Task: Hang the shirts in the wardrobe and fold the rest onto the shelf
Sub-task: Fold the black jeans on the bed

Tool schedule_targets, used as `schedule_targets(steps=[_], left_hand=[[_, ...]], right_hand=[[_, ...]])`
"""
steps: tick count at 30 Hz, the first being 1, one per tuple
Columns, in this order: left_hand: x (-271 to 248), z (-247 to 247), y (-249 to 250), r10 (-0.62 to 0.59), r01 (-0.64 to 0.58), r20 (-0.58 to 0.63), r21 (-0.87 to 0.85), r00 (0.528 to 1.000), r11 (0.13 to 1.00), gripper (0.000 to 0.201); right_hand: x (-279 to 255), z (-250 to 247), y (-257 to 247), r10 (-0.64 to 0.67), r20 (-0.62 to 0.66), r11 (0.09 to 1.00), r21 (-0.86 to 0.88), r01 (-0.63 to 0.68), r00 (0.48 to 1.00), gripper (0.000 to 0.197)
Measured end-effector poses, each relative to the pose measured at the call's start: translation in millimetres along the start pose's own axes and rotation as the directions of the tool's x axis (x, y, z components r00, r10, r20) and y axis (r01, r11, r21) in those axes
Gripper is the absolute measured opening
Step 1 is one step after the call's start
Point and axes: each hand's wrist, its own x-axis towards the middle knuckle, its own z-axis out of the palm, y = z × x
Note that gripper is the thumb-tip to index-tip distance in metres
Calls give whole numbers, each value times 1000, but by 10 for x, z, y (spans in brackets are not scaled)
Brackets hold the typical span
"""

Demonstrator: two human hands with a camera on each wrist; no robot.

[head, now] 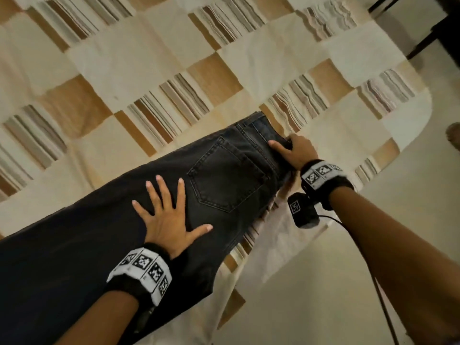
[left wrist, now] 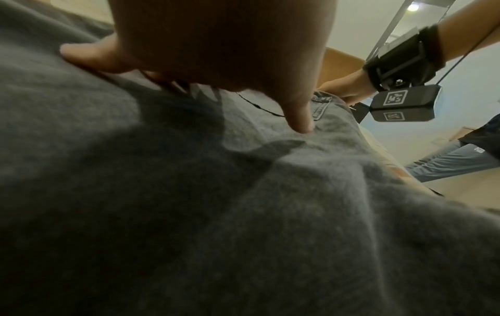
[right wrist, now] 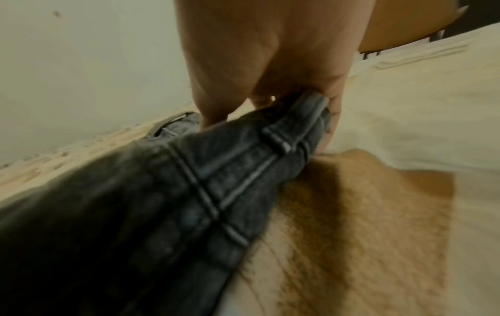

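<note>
R hand (head: 297,151) grips the waistband of the black jeans (head: 154,207) at its near corner: thumb lies on top, fingers curl under the band. In the right wrist view the fingers (right wrist: 334,119) wrap the doubled waistband edge w/ a belt loop just below them. L hand (head: 169,217) is spread flat, palm down, on the seat of the jeans just left of the back pocket (head: 227,175); fingers straight & splayed, holding nothing, thumb pointing toward the pocket. Left wrist view shows the same: fingertips (left wrist: 303,119) press into the grey-black denim.

Jeans lie folded lengthwise, back pocket up, running diagonally from waistband at centre-right down to the lower left edge of the head view, legs going out of frame. They rest on a bedspread (head: 149,58) in a patchwork of cream, tan & striped squares, lightly creased. Waistband sits near the bed's right edge; the spread hangs over that edge toward a pale floor (head: 323,295).

Both wrists wear bands w/ black-and-white marker tags; a small black camera unit (head: 302,210) hangs under the R wrist w/ a cable trailing off. Dark furniture legs (head: 438,33) stand at upper right, beyond the bed. Left wrist view also catches a pale wall & a person's legs in grey-blue trousers (left wrist: 454,160) off to the side.
</note>
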Motion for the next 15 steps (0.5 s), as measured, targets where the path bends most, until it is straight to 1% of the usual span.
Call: schedule_targets(steps=[2,4,6,9,11,12,13,14,15], left_hand=[[-8,36,34,-8,8,11,22,1000,1000,122],[-15,72,-4,1,-1,0,18,1000,1000,123],[6,35,-63,-19,19,34,-9,999,1000,126],[16,7,-87,-48,49,69,-11,996,999,131],[9,-28,-79,-50,51,64,-8,997,999,128],[-8,-59,-67,-42,44,46,-38,998,998,122],[-35,-94,-56,-33,35,30,-65,999,997,116],[-56,-126,-51,-18,19,14,-59,1000,998,110],[-76,-141,-58,-4,4,5,-31,1000,999,104]], right_hand=[[74,12,11,-20,54,999,37,18,998,49],[129,-46,97,-79,-13,993,85,80,997,30],[157,-93,174,-96,-100,988,110,107,990,22],[165,-18,192,-63,-131,996,54,71,989,22],[129,42,70,6,-170,1000,26,-1,985,27],[80,63,-36,27,-201,999,-12,-30,979,34],[8,95,-165,-2,-242,997,-74,-16,970,43],[-93,149,-321,-90,-280,989,-138,53,956,52],[-232,231,-501,-223,-298,967,-191,170,928,59]])
